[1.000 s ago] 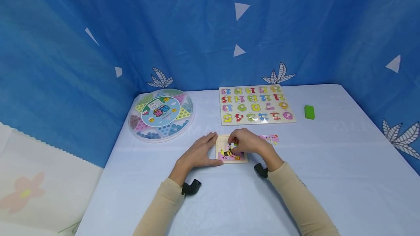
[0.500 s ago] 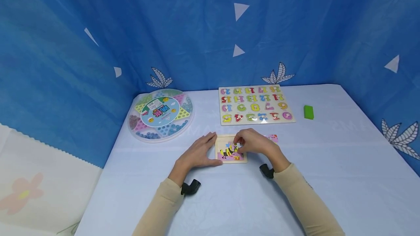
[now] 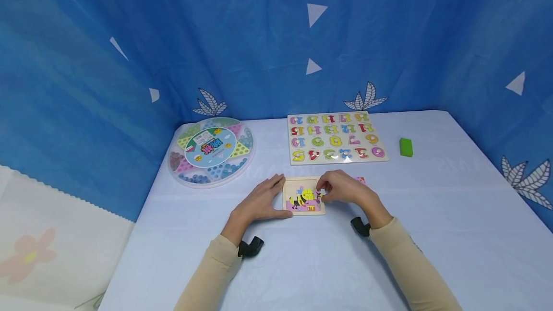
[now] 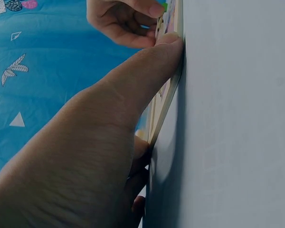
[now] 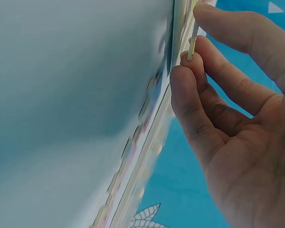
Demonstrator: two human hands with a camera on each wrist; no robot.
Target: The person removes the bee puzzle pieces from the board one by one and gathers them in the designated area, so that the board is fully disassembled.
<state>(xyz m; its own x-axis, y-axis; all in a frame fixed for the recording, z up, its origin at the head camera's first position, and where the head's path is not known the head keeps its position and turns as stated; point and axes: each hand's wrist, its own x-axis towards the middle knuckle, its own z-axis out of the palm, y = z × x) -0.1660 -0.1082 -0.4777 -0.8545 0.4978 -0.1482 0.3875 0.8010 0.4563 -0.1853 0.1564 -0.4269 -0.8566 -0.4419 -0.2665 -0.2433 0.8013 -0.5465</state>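
Observation:
A small wooden jigsaw tray [image 3: 304, 213] with a bee picture lies on the table. My left hand [image 3: 259, 201] holds its left side, thumb at the near corner and fingers at the far one; the thumb [image 4: 168, 40] on the edge shows in the left wrist view. Over the tray's right side, my right hand [image 3: 343, 187] pinches a jigsaw piece [image 3: 319, 196]. The right wrist view shows that thin piece [image 5: 193, 45] edge-on between thumb and fingers. Several bee pieces [image 3: 302, 199] sit inside the tray, and its upper part shows bare wood.
Loose pink pieces [image 3: 361, 180] lie just beyond my right hand, partly hidden. Behind stands a number puzzle board [image 3: 337, 138], with a green block [image 3: 406, 147] to its right. A round Chinese checkers set [image 3: 211, 152] lies at back left. Blue curtains border the table.
My right hand has shifted rightward over the tray, uncovering more of the bee's yellow head. A piece is between its fingertips. The left hand stays in place on the tray.

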